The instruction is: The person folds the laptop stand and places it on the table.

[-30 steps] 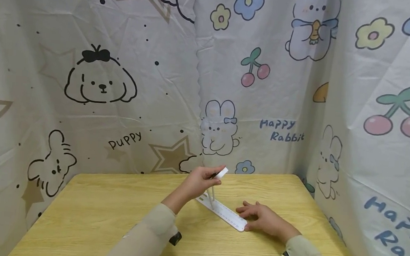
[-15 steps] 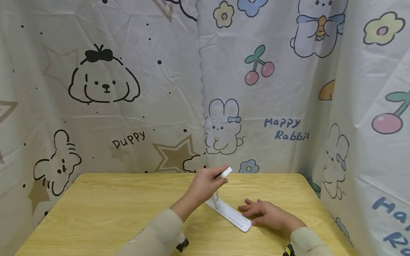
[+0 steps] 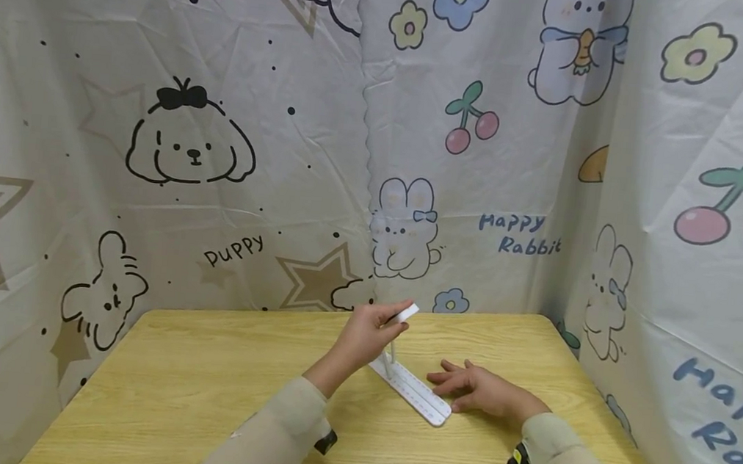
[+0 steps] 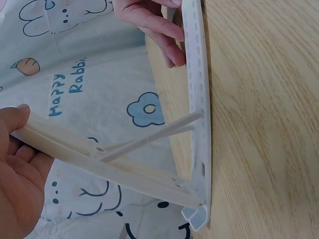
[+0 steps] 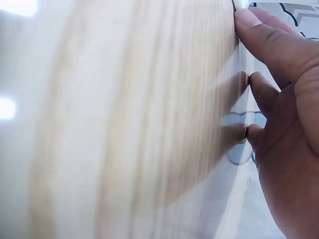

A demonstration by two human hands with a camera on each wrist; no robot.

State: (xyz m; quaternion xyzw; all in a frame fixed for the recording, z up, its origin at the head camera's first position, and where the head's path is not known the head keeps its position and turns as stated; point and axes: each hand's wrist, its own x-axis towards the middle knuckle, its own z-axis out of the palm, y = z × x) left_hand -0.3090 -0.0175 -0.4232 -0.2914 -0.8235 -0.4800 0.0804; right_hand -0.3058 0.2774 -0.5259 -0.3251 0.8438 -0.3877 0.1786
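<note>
A white plastic folding stand stands on the table, its slotted base (image 3: 419,398) running diagonally from far left to near right. In the left wrist view, its upper arm (image 4: 114,174) rises at a slant from a hinge at one end of the base, and a thin two-legged strut (image 4: 149,142) reaches from the arm to the slots. My left hand (image 3: 362,334) pinches the raised end of the upper arm. Beside the base's near end, my right hand (image 3: 486,391) has its fingers spread and relaxed, the thumb at the base's corner. In the right wrist view, fingertips rest on the tabletop.
The light wood table (image 3: 213,373) spreads around the stand on all sides. A printed curtain (image 3: 299,145) with puppies, rabbits and cherries hangs behind it and along the sides. Both wrists carry small black cameras.
The base's near end has shifted slightly left and toward me since half a second ago, and my right hand has moved a little left. My left hand keeps its pinch. The head view has also shifted slightly.
</note>
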